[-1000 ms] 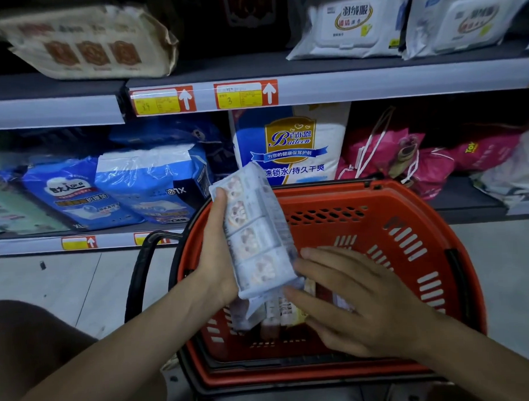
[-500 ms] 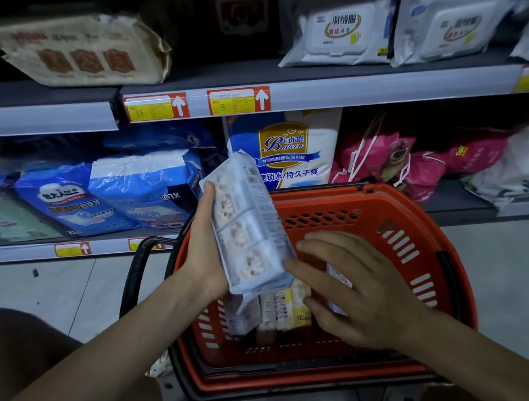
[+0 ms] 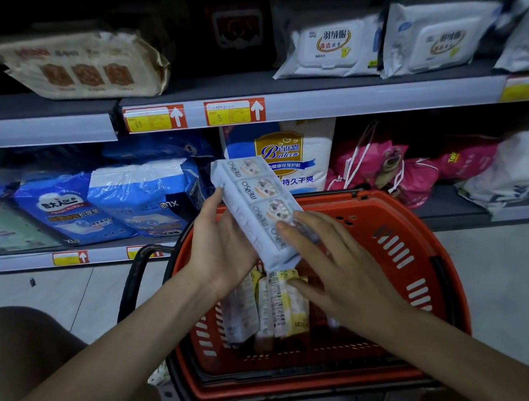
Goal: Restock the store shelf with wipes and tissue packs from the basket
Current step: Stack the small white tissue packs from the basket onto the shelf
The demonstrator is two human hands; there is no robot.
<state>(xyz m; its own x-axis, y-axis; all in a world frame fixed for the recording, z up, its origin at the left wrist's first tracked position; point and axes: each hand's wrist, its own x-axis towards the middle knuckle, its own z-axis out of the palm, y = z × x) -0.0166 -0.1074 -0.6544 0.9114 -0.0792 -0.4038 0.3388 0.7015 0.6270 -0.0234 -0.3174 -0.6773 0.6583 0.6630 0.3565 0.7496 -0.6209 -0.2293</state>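
left hand (image 3: 221,249) grips tissue pack (image 3: 254,200) over basket (image 3: 408,222); right hand (image 3: 346,269), fingers straight, touches its lower end. advised: support both ends, clear rim, set flat on shelf (image 3: 373,96).

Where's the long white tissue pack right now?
Head view, centre: the tissue pack is tilted above the red basket. The left hand grips it and the right hand touches its lower end, in front of the Baileen bag.
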